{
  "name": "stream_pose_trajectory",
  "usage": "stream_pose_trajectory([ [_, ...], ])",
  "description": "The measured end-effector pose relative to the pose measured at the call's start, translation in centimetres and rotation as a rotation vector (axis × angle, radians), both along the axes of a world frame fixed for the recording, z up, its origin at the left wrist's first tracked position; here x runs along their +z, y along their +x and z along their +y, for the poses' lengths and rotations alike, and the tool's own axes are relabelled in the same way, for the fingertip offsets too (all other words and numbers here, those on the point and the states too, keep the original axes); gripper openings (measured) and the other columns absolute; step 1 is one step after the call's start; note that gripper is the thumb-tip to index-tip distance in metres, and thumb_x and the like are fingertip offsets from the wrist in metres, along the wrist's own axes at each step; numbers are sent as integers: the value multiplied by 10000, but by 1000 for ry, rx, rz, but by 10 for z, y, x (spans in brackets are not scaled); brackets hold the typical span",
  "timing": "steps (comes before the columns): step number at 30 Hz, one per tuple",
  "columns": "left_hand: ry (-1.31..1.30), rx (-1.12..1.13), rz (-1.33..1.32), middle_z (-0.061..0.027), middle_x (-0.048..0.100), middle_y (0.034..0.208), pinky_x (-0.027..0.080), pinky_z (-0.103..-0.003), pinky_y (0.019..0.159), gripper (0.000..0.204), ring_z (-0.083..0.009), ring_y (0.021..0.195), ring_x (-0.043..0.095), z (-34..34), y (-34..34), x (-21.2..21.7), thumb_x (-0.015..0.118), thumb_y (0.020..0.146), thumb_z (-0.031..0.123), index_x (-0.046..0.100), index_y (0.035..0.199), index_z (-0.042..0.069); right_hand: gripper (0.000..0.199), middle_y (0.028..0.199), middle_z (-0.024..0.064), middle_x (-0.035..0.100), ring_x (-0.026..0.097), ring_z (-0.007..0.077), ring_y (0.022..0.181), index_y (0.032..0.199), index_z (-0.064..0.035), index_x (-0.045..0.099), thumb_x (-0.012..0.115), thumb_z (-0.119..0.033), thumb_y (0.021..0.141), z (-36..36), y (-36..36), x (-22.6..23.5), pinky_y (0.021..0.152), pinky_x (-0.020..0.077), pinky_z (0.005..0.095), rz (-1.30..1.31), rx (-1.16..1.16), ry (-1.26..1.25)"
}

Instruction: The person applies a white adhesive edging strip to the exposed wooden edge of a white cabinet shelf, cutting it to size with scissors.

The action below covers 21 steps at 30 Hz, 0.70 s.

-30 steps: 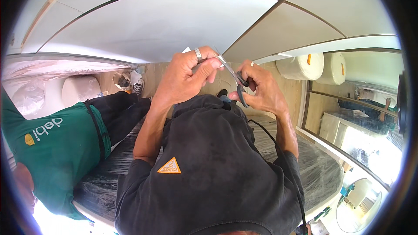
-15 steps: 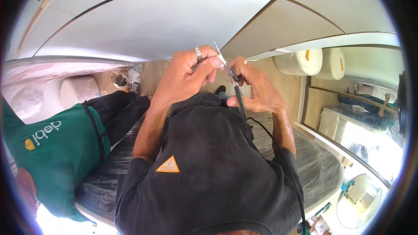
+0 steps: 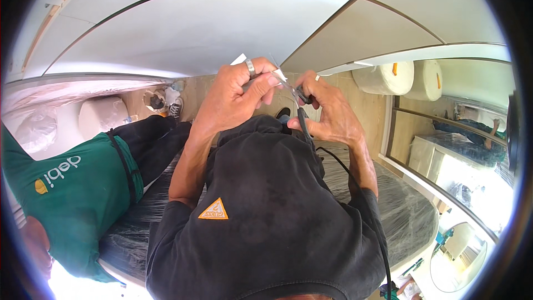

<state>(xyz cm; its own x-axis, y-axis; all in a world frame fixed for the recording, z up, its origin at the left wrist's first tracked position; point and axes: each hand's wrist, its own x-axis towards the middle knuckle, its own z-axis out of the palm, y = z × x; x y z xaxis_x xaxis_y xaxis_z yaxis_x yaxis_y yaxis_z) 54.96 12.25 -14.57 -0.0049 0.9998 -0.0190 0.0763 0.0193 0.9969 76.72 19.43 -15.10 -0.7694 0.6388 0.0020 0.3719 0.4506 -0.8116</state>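
In front of my chest, my left hand (image 3: 229, 97) pinches a small white strip (image 3: 280, 74) between thumb and fingers. A white flap (image 3: 239, 59) shows behind its knuckles; whether it belongs to the same strip I cannot tell. My right hand (image 3: 333, 114) grips black-handled scissors (image 3: 303, 118), thumb on one handle and fingers on the other. The handles are spread. Their thin metal blades point up and left, meeting the white strip beside my left fingertips; the exact spot of contact is too small to make out.
Beyond my hands rise pale wall panels (image 3: 211, 22). A person in a green shirt (image 3: 83, 200) is close on my left. Plastic-wrapped dark cushioning (image 3: 405, 216) lies around me. White rolls (image 3: 383, 79) stand at the right, above a framed mirror (image 3: 444, 150). A black cable (image 3: 361, 194) runs along my right arm.
The scissors' handles have spread wider apart in my right hand. A white flap now shows above my left knuckles. Both hands stay nearly in place.
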Motion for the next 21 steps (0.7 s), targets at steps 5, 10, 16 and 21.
stream_pose_trajectory([
  [5, -11, 7, -29, 10, 546, 597, 334, -249, 500, 202, -43, 551, 428, 1, -4, 1, 543, 1011, 142, 661, 895, 26, 518, 728, 84, 513, 512, 266, 612, 856, -55, 503, 861, -395, 700, 0, -3, 1, 543, 409, 399, -38, -35, -17],
  [10, 5, 13, 3, 11, 551, 598, 334, -247, 498, 194, -41, 545, 429, 1, -6, -1, 549, 1007, 136, 663, 892, 30, 515, 684, 85, 498, 496, 261, 575, 844, -57, 505, 871, -391, 700, 0, -3, -4, 515, 405, 389, -38, -56, -19],
  [16, -7, -6, -3, 12, 549, 597, 331, -247, 500, 192, -42, 549, 425, 0, -4, -1, 548, 1003, 135, 664, 891, 30, 530, 676, 84, 504, 493, 258, 572, 846, -58, 505, 871, -415, 707, 0, -5, -2, 514, 409, 392, -34, -38, 15],
  [21, -7, -4, -1, 11, 548, 595, 332, -250, 500, 194, -44, 551, 425, 1, -3, 2, 550, 1002, 138, 664, 891, 26, 516, 679, 94, 514, 487, 256, 569, 840, -57, 497, 865, -396, 713, 0, -5, 1, 511, 401, 391, -41, -51, -23],
])
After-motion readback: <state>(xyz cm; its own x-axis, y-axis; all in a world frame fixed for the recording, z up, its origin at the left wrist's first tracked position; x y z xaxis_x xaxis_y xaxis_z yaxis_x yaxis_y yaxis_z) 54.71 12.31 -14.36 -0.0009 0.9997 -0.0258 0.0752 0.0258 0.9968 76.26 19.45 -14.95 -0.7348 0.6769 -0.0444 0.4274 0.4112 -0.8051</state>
